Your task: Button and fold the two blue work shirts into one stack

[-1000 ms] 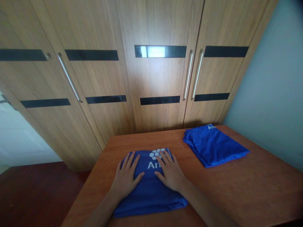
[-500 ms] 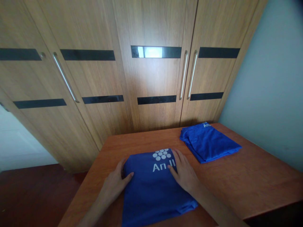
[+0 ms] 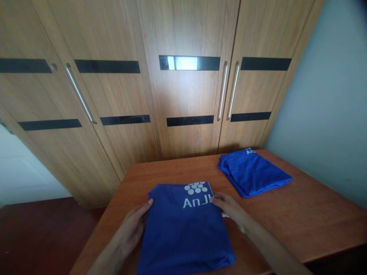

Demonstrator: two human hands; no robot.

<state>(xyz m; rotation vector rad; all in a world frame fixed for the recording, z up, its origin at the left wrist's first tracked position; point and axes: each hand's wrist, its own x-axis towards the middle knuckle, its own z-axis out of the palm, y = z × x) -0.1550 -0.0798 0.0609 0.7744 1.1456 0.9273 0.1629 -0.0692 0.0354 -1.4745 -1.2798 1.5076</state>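
A folded blue garment (image 3: 183, 233) with white dots and lettering near its far right corner is in front of me on the table. My left hand (image 3: 133, 225) grips its left edge, thumb on top and fingers underneath, mostly hidden. At the right edge, beside the lettering, my right hand (image 3: 229, 208) pinches the cloth between thumb and fingers. Farther back on the right lies a second folded blue garment (image 3: 255, 172) with similar white print, touched by neither hand.
The reddish-brown wooden table (image 3: 301, 214) reaches to a wooden wardrobe (image 3: 186, 145) with metal handles and dark strips. A pale wall (image 3: 329, 114) borders the table on the right. Dark red floor (image 3: 43, 233) shows at the lower left.
Both hands have gone from lying on top of the near garment to gripping its side edges. The garment has shifted slightly left and its lettering shows more. The far garment has not moved.
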